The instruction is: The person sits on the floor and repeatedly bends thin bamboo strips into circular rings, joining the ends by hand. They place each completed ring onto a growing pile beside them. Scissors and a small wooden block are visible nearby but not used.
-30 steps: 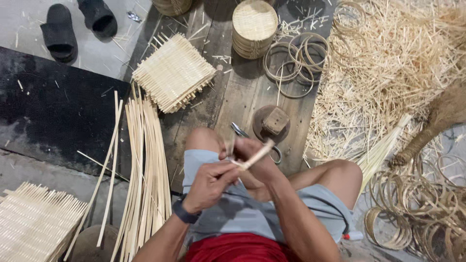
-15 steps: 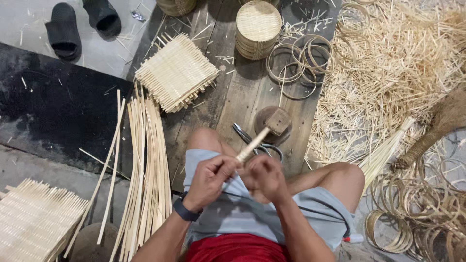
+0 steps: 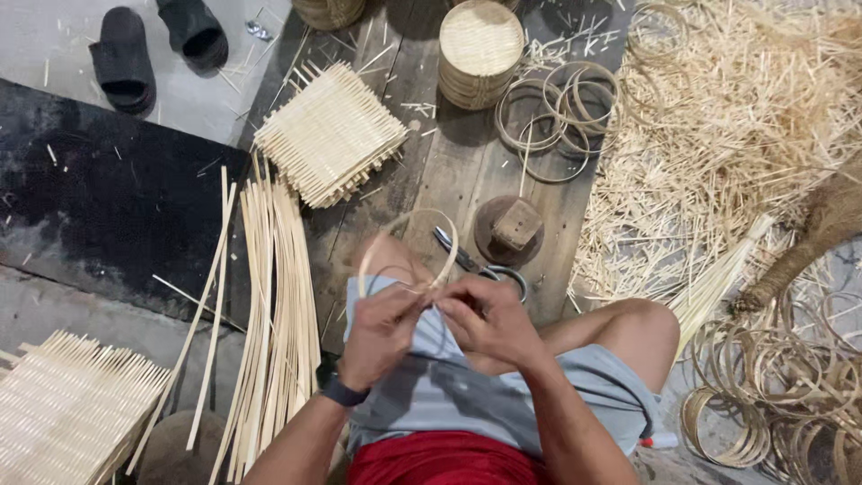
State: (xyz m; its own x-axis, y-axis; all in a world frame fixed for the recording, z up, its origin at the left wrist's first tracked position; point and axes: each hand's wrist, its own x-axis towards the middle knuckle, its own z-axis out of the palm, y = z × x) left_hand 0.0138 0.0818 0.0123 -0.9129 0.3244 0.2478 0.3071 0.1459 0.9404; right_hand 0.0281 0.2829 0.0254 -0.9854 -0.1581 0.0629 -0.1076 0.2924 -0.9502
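Both hands, left hand (image 3: 384, 325) and right hand (image 3: 485, 316), pinch the ends of a thin bamboo strip (image 3: 422, 224) at frame centre; the strip arches in a loop just above them, over the knee, near the scissors (image 3: 467, 260).

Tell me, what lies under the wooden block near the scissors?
The wooden block sits on a dark round base, which rests on floor planks. The base's middle is hidden by the block.

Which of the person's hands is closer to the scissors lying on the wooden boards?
Right. The right hand sits just below the metal scissors, nearly touching their ring handle. The left hand is farther off to the side, pinching the bent pale bamboo strip.
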